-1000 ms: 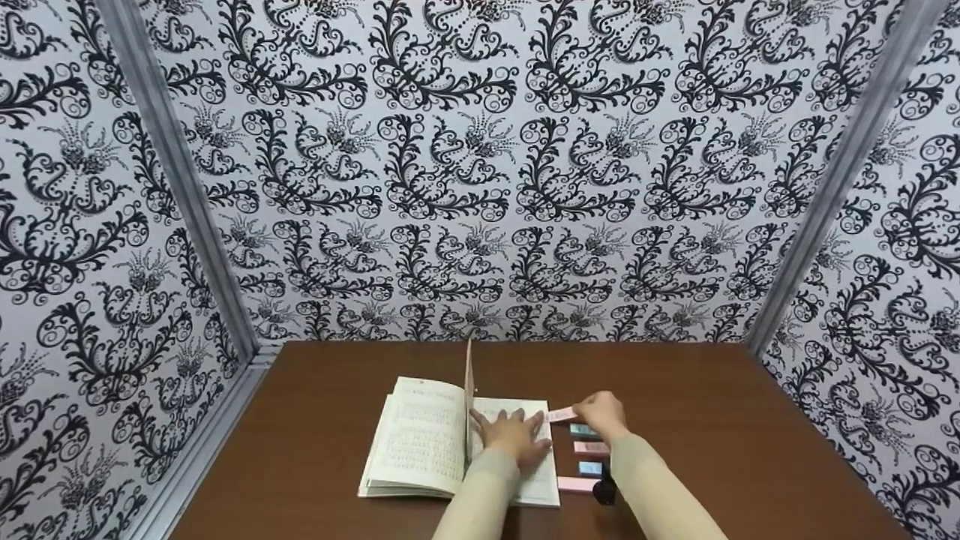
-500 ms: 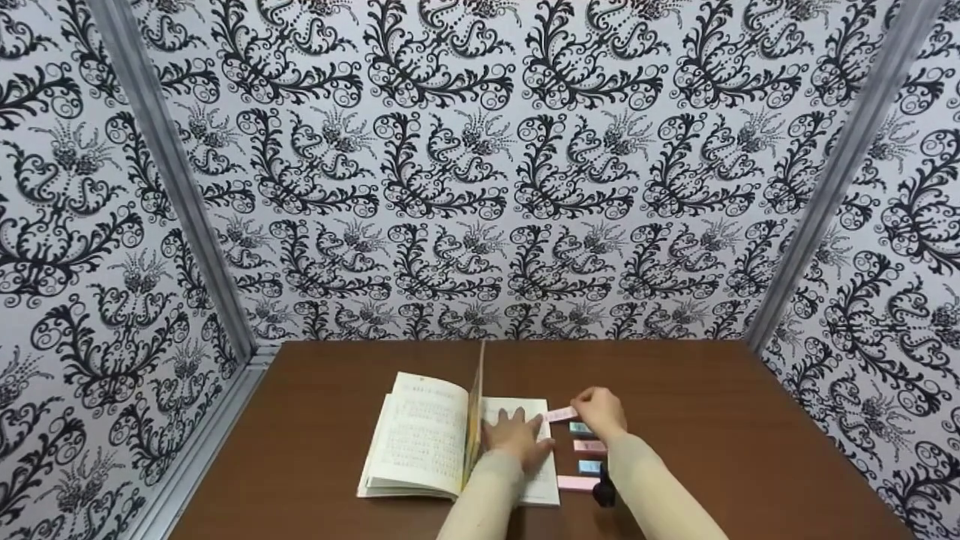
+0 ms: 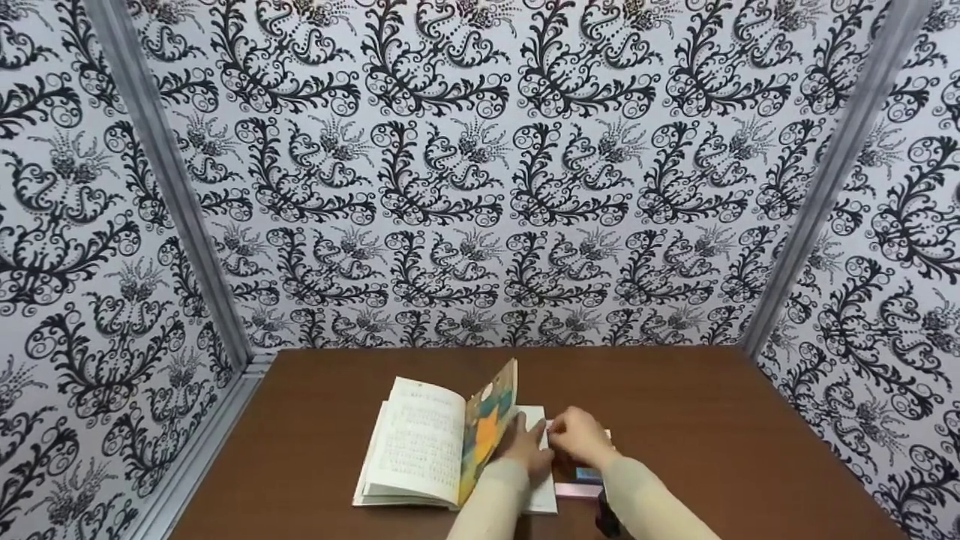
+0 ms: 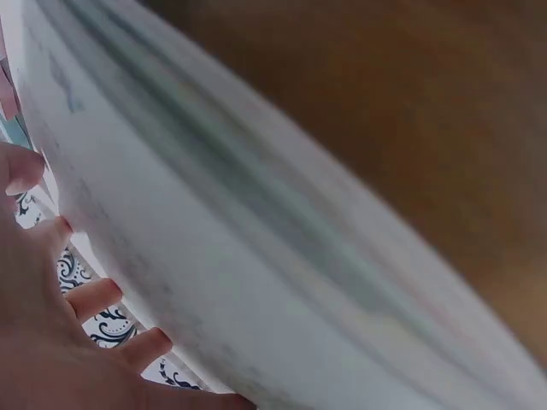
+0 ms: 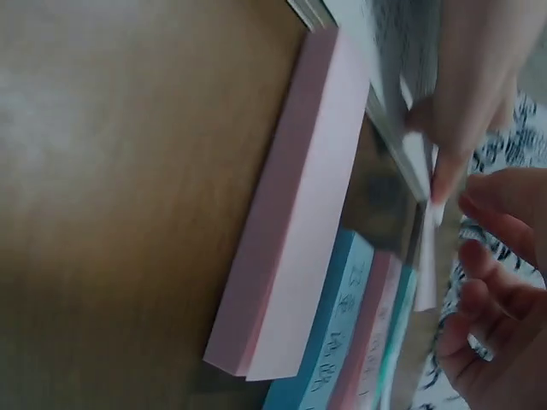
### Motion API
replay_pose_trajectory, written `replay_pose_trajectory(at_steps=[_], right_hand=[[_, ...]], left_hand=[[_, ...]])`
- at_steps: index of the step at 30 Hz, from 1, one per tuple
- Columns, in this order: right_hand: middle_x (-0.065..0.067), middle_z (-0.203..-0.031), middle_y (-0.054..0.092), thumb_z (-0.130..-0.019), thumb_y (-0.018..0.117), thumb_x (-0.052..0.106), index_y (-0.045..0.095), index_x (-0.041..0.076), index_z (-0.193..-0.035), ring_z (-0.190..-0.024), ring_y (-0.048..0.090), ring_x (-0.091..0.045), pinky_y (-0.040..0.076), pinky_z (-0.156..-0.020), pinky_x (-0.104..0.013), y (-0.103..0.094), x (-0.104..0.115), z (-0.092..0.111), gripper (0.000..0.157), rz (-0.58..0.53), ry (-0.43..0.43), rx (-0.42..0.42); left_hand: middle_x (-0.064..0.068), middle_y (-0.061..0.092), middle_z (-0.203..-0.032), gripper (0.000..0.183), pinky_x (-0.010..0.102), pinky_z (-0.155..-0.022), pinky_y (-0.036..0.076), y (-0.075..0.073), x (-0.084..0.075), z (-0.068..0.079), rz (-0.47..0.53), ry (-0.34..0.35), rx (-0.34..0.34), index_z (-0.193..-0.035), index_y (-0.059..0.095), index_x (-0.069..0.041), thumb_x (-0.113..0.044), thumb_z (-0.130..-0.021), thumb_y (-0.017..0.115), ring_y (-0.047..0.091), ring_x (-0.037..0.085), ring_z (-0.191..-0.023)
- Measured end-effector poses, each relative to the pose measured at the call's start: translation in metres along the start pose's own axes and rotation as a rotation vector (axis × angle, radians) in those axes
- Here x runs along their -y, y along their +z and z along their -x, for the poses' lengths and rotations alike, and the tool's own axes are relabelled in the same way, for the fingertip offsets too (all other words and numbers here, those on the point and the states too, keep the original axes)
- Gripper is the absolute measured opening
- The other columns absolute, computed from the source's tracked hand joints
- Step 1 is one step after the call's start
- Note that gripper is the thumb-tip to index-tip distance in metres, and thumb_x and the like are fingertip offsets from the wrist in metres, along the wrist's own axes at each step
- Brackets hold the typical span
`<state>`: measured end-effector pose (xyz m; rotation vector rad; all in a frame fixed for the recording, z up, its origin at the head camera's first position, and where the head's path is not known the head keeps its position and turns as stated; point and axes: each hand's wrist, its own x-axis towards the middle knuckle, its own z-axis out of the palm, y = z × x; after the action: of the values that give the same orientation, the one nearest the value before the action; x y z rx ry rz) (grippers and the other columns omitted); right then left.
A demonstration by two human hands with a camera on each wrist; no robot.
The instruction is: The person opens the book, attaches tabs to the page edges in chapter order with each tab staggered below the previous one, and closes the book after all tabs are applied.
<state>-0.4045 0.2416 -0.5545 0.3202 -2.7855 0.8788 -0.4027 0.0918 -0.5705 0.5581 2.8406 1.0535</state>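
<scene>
An open book (image 3: pixel 420 435) lies on the table, one raised leaf showing an orange, teal and yellow picture (image 3: pixel 487 420). My left hand (image 3: pixel 523 448) rests on the right-hand page with its fingers spread, partly behind that leaf. In the left wrist view, a pale curved page (image 4: pixel 179 222) stands close to the left hand (image 4: pixel 60 333). At the book's right edge, a left finger touches a pink paper strip (image 5: pixel 427 273). Beside it is my right hand (image 3: pixel 581 436), fingers loosely bent. In the right wrist view, the right hand (image 5: pixel 504 282) appears apart from the strip.
Right of the book lie sticky note pads: a long pink one (image 5: pixel 291 222), a blue one (image 5: pixel 329 333) with handwriting, another pink one (image 5: pixel 367 333) and a teal one (image 5: pixel 397 329). Patterned walls (image 3: pixel 450 187) enclose the brown table (image 3: pixel 675 405).
My right hand has shifted left along the strip to the book's edge, no longer at its outer end. The raised leaf has tipped rightward over my left hand, bringing its coloured picture into view.
</scene>
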Motion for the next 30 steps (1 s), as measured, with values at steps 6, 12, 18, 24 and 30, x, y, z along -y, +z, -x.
replay_pose_trajectory(at_steps=[6,12,18,24,30], right_hand=[[0.005,-0.074,0.054,-0.079,0.068,0.007,0.069,0.009,-0.066,-0.064,0.049,-0.011,0.045,-0.058,-0.032,0.002,0.013,0.013,0.013,0.050,-0.157,0.077],[-0.001,-0.078,0.066,-0.079,0.069,0.005,0.076,0.003,-0.079,-0.075,0.062,-0.021,0.052,-0.069,-0.038,-0.008,0.014,0.023,0.007,0.083,-0.267,0.080],[0.000,-0.073,0.065,-0.073,0.075,0.019,0.068,0.010,-0.066,-0.064,0.056,-0.017,0.047,-0.056,-0.034,0.001,0.029,0.043,0.013,0.203,-0.321,0.121],[0.007,-0.058,0.047,-0.062,0.082,0.038,0.048,0.018,-0.055,-0.066,0.049,-0.021,0.039,-0.055,-0.040,0.015,0.043,0.053,0.040,0.394,-0.223,0.151],[0.002,-0.068,0.062,-0.062,0.082,0.036,0.048,0.018,-0.056,-0.072,0.056,-0.029,0.043,-0.059,-0.049,0.006,0.038,0.051,0.039,0.442,-0.166,0.139]], left_hand=[[0.031,0.032,-0.146,0.054,0.053,-0.107,0.034,-0.012,-0.006,0.015,-0.031,0.008,0.009,-0.138,0.053,-0.004,-0.028,-0.090,0.056,0.030,0.047,-0.135],[0.028,0.035,-0.146,0.062,0.050,-0.108,0.034,-0.010,-0.005,0.008,-0.119,0.033,0.042,-0.141,0.048,-0.001,-0.030,-0.087,0.057,0.026,0.045,-0.138],[0.025,0.043,-0.141,0.060,0.044,-0.108,0.036,-0.015,0.017,0.003,-0.225,0.142,0.100,-0.135,0.053,0.003,-0.029,-0.085,0.059,0.039,0.041,-0.132],[0.021,0.056,-0.132,0.042,0.043,-0.105,0.039,-0.035,0.031,0.013,-0.380,0.231,0.109,-0.117,0.067,0.000,-0.025,-0.082,0.064,0.049,0.042,-0.124],[0.014,0.065,-0.113,0.036,0.040,-0.092,0.048,-0.044,0.018,0.026,-0.587,0.286,0.143,-0.108,0.068,-0.005,-0.028,-0.079,0.070,0.061,0.032,-0.105]])
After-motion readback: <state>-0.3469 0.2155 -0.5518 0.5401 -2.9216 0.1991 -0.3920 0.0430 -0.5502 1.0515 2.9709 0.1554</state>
